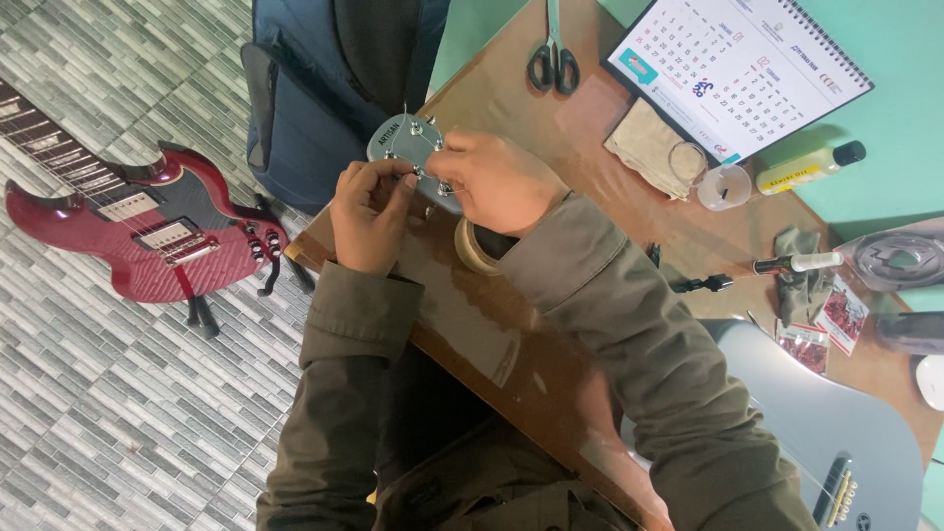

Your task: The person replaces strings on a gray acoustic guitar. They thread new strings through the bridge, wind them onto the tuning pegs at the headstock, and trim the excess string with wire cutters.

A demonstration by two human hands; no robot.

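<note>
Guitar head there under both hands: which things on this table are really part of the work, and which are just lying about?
In the work:
- grey guitar head
- left hand pinching at a tuning peg
- right hand gripping the head
- grey guitar body

Lying about:
- scissors
- calendar
- cloth
- small bottle
- tape roll
- red guitar on the floor

Your left hand [372, 214] pinches a tuning peg on the grey guitar headstock [401, 141], while your right hand [500, 180] closes over the headstock's other side. Both rest above the edge of the brown wooden counter [580, 128], with a roll of beige tape [473, 250] just under your right wrist. Black-handled scissors [553, 59] lie farther up the counter. A red solid-body electric guitar [138, 231] lies on the grey tiled floor [108, 413].
</note>
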